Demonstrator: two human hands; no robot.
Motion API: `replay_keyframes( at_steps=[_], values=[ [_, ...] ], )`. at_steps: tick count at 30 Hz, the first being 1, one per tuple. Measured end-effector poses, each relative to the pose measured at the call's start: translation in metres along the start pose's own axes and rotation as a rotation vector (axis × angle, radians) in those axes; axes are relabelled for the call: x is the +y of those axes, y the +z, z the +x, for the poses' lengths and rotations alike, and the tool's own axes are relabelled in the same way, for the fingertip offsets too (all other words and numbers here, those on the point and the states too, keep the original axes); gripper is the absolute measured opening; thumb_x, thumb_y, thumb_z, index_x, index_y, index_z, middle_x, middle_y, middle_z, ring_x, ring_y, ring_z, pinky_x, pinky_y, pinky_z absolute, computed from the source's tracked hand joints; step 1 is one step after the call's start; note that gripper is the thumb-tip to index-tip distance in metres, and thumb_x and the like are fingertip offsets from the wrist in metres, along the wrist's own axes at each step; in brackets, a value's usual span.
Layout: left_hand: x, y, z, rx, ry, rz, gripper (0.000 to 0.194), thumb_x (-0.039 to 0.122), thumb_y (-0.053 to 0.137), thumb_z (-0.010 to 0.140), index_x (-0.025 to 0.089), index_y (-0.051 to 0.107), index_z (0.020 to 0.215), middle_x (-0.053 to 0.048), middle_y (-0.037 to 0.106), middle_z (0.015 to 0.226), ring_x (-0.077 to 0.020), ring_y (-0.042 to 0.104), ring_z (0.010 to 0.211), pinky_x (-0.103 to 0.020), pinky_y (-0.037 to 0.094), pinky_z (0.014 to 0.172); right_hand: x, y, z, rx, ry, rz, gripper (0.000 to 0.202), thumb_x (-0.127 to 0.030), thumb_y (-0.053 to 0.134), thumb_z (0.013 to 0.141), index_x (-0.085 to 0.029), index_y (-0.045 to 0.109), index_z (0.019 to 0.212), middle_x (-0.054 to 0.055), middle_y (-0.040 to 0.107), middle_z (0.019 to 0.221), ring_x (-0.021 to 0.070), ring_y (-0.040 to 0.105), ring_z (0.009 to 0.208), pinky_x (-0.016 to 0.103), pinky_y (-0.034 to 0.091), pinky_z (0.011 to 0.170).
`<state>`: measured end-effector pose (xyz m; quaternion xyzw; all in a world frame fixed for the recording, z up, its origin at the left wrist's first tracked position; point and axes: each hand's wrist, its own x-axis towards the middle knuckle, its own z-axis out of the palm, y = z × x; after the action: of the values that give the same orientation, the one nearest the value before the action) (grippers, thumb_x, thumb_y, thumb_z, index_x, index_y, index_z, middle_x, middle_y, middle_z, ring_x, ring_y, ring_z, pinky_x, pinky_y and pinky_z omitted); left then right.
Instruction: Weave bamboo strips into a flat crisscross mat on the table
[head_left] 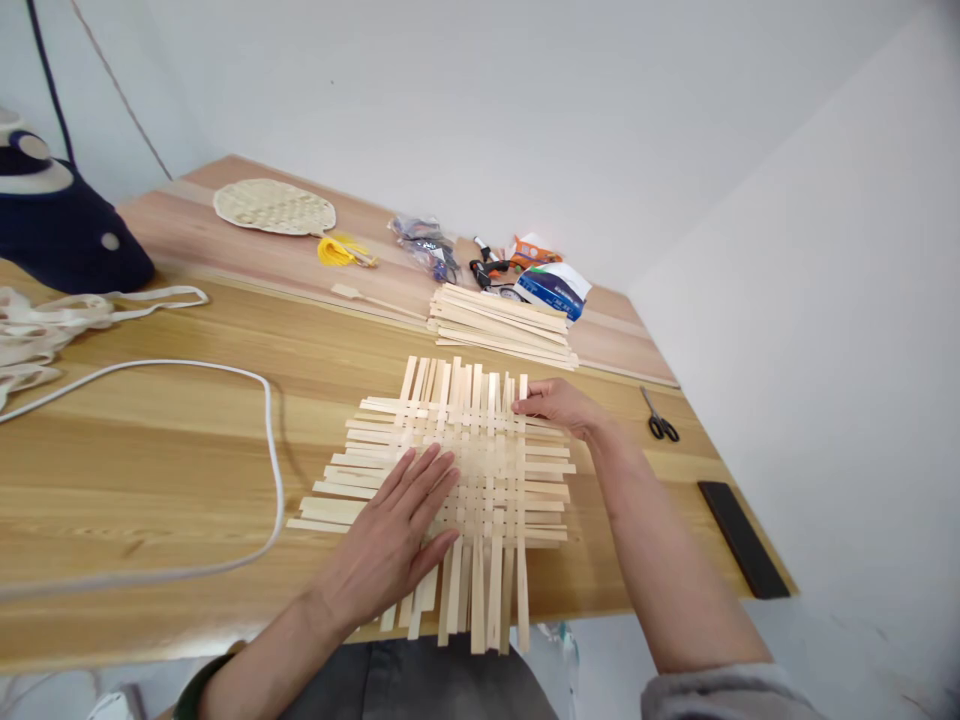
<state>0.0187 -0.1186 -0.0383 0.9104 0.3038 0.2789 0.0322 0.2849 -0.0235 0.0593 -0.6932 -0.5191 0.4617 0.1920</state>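
Note:
A woven mat of pale flat strips (480,470) lies at the table's near edge, with loose strip ends sticking out on all sides. My left hand (405,530) rests flat on its lower left part, fingers stretched out. At the mat's upper right corner, my right hand (555,405) pinches the top part of a vertical strip (523,440) between thumb and fingers. Behind the mat lies a pile of loose strips (499,325).
Scissors (658,420) and a black bar (742,540) lie on the right. A white cord (274,450) curves left of the mat. Further back are a woven oval piece (274,207), yellow ties (341,251), plastic bags (427,245) and a blue box (553,290).

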Motion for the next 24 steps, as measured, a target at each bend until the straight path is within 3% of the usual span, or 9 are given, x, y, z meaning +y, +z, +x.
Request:
replay_keyframes(
  at_steps=[4, 7, 11, 14, 20, 24],
  values=[
    [0.0, -0.016, 0.01, 0.075, -0.008, -0.058, 0.035, 0.021, 0.049, 0.096, 0.015, 0.055, 0.13, -0.011, 0.054, 0.144, -0.0259, 0.031, 0.147, -0.05, 0.031, 0.121, -0.001, -0.004, -0.007, 0.011, -0.067, -0.024, 0.025, -0.041, 0.073, 0.058, -0.018, 0.062, 0.062, -0.006, 0.052, 0.059, 0.01, 0.044, 0.061, 0.025, 0.033, 0.061],
    [-0.013, -0.028, 0.026, 0.165, -0.108, -0.047, 0.034, 0.016, 0.047, 0.095, 0.018, 0.055, 0.128, -0.01, 0.056, 0.141, -0.0251, 0.036, 0.144, -0.052, 0.03, 0.121, -0.003, -0.008, -0.016, 0.032, -0.137, -0.043, 0.029, -0.045, 0.071, 0.063, -0.018, 0.061, 0.065, -0.006, 0.051, 0.06, 0.0093, 0.042, 0.06, 0.024, 0.032, 0.059],
    [-0.043, -0.033, 0.047, 0.226, -0.385, 0.035, 0.043, 0.029, 0.046, 0.096, 0.013, 0.046, 0.137, -0.018, 0.051, 0.143, -0.0323, 0.043, 0.139, -0.056, 0.038, 0.114, -0.009, -0.013, -0.029, 0.085, -0.209, -0.056, 0.033, -0.051, 0.068, 0.066, -0.019, 0.057, 0.067, -0.005, 0.049, 0.062, 0.0095, 0.039, 0.058, 0.024, 0.028, 0.056],
    [-0.056, -0.03, 0.053, 0.226, -0.491, 0.099, 0.05, 0.035, 0.046, 0.095, 0.007, 0.044, 0.137, -0.024, 0.049, 0.142, -0.0379, 0.042, 0.137, -0.058, 0.039, 0.112, -0.012, -0.017, -0.036, 0.091, -0.22, -0.034, 0.036, -0.052, 0.069, 0.067, -0.02, 0.054, 0.067, -0.005, 0.046, 0.061, 0.0091, 0.037, 0.057, 0.024, 0.027, 0.055],
    [-0.037, -0.024, 0.061, 0.2, -0.44, 0.161, 0.05, 0.03, 0.045, 0.095, 0.008, 0.04, 0.14, -0.023, 0.046, 0.146, -0.0392, 0.028, 0.146, -0.061, 0.023, 0.118, -0.007, -0.019, -0.034, 0.102, -0.219, -0.018, 0.038, -0.055, 0.07, 0.066, -0.02, 0.055, 0.069, -0.005, 0.049, 0.062, 0.0094, 0.039, 0.058, 0.024, 0.029, 0.055],
    [-0.026, -0.024, 0.082, 0.2, -0.336, 0.086, 0.051, 0.024, 0.043, 0.096, 0.015, 0.033, 0.145, -0.019, 0.041, 0.151, -0.034, 0.023, 0.149, -0.06, 0.024, 0.119, -0.002, -0.016, -0.022, 0.091, -0.255, -0.006, 0.035, -0.052, 0.069, 0.069, -0.018, 0.062, 0.076, -0.001, 0.06, 0.072, 0.0121, 0.049, 0.065, 0.025, 0.035, 0.06]
  ],
)
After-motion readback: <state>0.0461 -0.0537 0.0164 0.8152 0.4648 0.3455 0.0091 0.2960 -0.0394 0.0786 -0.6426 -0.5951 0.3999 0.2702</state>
